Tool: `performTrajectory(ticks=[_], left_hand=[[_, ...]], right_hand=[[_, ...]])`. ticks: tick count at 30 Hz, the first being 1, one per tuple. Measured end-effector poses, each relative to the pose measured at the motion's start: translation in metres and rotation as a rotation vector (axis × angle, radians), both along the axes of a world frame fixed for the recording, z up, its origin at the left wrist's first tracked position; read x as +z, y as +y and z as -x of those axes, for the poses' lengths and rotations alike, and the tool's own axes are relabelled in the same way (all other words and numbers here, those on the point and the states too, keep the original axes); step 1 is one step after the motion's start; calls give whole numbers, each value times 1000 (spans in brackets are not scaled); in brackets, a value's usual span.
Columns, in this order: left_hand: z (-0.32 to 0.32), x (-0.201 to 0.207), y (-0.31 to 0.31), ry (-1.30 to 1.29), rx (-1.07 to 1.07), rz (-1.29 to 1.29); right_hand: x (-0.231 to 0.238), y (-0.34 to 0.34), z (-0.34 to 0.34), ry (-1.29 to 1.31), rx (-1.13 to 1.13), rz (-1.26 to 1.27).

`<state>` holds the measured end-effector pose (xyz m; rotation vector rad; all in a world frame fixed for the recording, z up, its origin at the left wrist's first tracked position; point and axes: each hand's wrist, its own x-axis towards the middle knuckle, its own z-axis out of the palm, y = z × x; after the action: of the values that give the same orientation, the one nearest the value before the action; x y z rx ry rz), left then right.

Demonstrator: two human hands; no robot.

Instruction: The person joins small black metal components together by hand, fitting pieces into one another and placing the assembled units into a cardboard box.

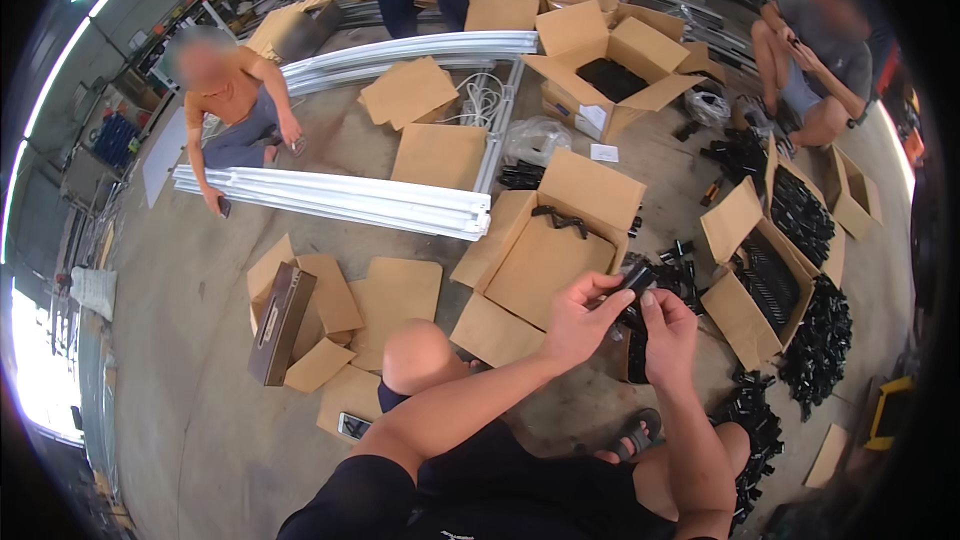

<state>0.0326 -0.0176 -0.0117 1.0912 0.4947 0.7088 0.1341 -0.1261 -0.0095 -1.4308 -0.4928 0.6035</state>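
Observation:
Both my hands are raised in front of me, closed on a short black tube-like part (638, 278). My left hand (582, 318) pinches it from the left, thumb on top. From the right, my right hand (670, 335) grips its lower portion; part of it is hidden by my fingers. Just beyond them stands an open cardboard box (545, 270), with a few black curved pieces (560, 221) at its far side. Loose black parts (678, 275) lie on the floor right behind my right hand.
To the right, an open carton (745, 315) holds black parts beside large black heaps (815, 350). White metal rails (340, 202) lie at left, near a crouching person (235, 90). Another person (815, 50) sits far right. A phone (354, 426) lies by my knee.

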Motion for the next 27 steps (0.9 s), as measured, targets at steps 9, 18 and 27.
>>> performTrajectory(ticks=[9,18,27], left_hand=[[2,7,-1,1,-9,-16],[3,8,0,3,-29,-37],[4,4,-1,1,-55,-12]], right_hand=[[0,-4,-3,-201,35,-29],[6,-4,-8,99,63,-66],[11,-9,-11,201,79,-52]])
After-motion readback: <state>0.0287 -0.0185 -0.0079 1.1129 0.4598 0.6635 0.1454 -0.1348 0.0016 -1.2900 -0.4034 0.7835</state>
